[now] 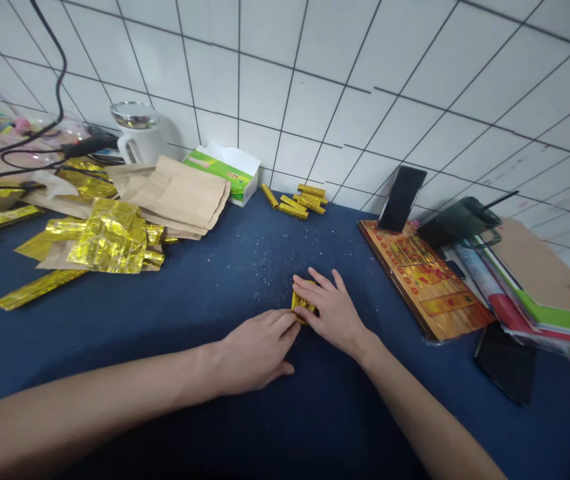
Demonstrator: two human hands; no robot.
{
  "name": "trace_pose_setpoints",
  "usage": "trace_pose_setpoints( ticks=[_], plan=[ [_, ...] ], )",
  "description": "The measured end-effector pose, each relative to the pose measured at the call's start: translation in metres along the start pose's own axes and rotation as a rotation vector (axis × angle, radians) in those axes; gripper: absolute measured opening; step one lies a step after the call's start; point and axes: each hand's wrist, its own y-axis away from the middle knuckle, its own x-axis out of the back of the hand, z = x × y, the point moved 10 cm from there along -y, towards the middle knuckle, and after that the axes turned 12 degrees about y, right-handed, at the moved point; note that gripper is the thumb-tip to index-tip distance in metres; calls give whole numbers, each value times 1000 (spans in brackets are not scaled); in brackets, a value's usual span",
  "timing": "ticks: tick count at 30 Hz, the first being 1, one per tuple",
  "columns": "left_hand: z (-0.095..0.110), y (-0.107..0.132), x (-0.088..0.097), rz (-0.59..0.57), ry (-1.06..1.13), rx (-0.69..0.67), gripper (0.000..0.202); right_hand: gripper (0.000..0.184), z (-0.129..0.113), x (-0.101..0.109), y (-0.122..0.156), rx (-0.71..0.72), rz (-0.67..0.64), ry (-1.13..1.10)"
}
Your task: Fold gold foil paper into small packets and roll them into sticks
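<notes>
A small folded piece of gold foil paper (301, 303) lies on the dark blue table cloth (215, 287) near the middle. My right hand (332, 308) lies flat over it, fingers stretched out and pressing down on it. My left hand (259, 347) rests palm down beside it, fingertips touching the foil's near left corner. Most of the foil piece is hidden under my right hand.
Several finished gold folded bars (301, 200) lie by the tiled wall. Loose gold foil sheets (107, 237) and brown paper (179, 193) pile at the left, with a tissue box (225, 172) and white jug (139, 137). A gold printed pack (425, 280), two phones and folders fill the right.
</notes>
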Motion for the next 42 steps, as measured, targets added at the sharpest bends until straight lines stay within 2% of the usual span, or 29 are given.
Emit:
trace_pose_setpoints(
  ticks=[8,16,24,30,36,42],
  plan=[
    [4,3,3,1,-30,-4,56,30,-4,1,-1,-24,-8,75],
    [9,1,-5,-31,-101,-35,56,29,-9,3,-3,-50,17,124],
    [7,3,-2,17,-135,-33,53,29,-8,4,-3,-55,26,95],
    [8,5,0,13,-102,-59,45,30,-3,5,-3,-91,38,38],
    [10,5,0,-10,-110,-47,42,16,10,7,-19,-158,50,-77],
    [11,5,1,-8,-116,-45,39,7,25,3,-38,-184,-10,1]
  ],
)
